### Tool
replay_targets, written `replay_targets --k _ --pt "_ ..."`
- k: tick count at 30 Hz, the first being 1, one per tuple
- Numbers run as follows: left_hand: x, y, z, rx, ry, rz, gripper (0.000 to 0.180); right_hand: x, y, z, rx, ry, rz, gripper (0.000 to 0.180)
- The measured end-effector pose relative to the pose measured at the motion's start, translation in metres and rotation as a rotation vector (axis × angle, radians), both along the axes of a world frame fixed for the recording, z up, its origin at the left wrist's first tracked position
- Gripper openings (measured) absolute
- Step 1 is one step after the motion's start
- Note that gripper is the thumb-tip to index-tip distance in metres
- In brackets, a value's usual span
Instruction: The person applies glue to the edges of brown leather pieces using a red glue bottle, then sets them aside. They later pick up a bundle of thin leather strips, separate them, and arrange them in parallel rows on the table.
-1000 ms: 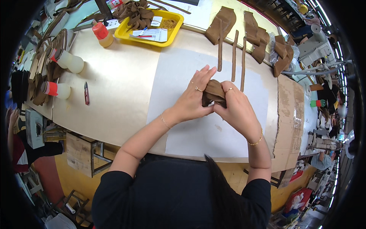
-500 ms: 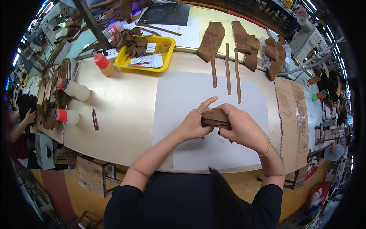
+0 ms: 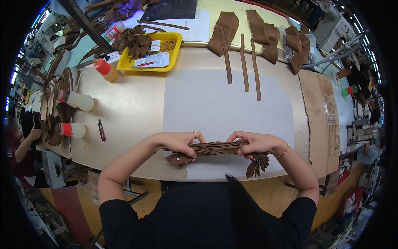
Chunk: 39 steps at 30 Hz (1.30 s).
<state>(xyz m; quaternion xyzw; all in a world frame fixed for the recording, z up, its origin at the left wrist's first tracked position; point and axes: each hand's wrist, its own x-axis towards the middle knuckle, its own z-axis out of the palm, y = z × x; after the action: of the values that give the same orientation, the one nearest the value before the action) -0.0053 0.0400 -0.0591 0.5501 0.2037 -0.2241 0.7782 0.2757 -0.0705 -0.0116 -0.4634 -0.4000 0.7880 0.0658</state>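
Between my two hands stretches a stack of brown leather strips [image 3: 217,148], held level over the near part of a pale grey sheet [image 3: 207,106]. Closed around the stack's left part is my left hand [image 3: 181,144]; the end past it carries a small white tag. My right hand [image 3: 258,144] grips the other part, and the strip ends fan out and hang below it. Farther off, three narrow brown strips [image 3: 245,62] lie apart, their far ends near flat brown leather pieces [image 3: 224,31].
A yellow tray [image 3: 176,56] with papers, rubber bands and a brown bundle stands far left. Bottles with red tops, one an amber bottle [image 3: 106,69], are on the left beside red thread snips [image 3: 101,129]. Cardboard [image 3: 319,120] covers the right side. Another person's hand [image 3: 35,133] shows far left.
My hands have moved apart and nearer my body. The brown stack, bunched up between them before, is now stretched out lengthwise. My view has shifted slightly.
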Motion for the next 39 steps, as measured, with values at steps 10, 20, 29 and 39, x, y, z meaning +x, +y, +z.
replay_targets --k 10,20,29,39 --pt "0.003 0.054 -0.031 -0.201 0.195 0.035 0.037 0.031 0.021 -0.062 -0.229 0.151 -0.272 0.038" --pt "0.037 0.093 -0.014 -0.076 0.260 0.001 0.032 0.067 0.031 -0.061 -0.219 0.147 -0.481 0.061" --pt "0.043 0.108 -0.016 -0.024 0.212 0.006 0.035 0.123 0.012 -0.045 0.249 -0.580 -0.730 0.047" --pt "0.037 0.105 -0.020 -0.002 0.178 0.026 0.034 -0.029 0.024 -0.066 1.392 -0.890 -0.037 0.072"
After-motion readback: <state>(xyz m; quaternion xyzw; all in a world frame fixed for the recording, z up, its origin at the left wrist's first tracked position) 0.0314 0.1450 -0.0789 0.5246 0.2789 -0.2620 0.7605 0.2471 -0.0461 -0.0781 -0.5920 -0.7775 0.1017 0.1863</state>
